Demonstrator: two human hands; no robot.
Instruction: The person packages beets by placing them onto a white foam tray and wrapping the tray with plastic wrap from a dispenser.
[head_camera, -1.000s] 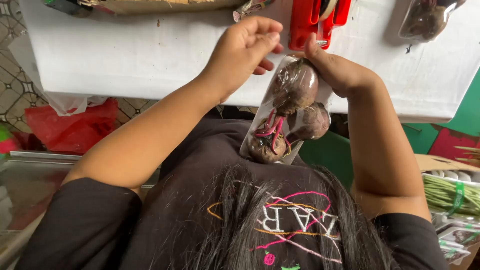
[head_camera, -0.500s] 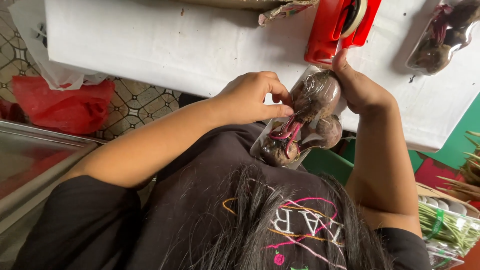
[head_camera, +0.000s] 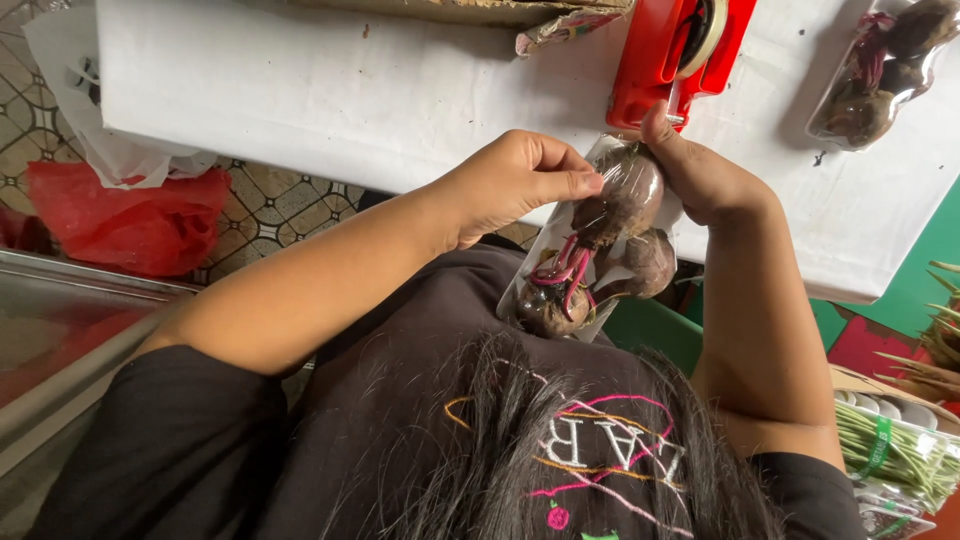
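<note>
Both hands grip a beet bag beside white table; tiled floor.

We had a single head-worn camera, looking steeply down from close above onto the white worktop edge.

A produce packing stall: bagged beetroots and a red tape sealer on the tabletop beyond the hands, bundled green beans right.
</note>
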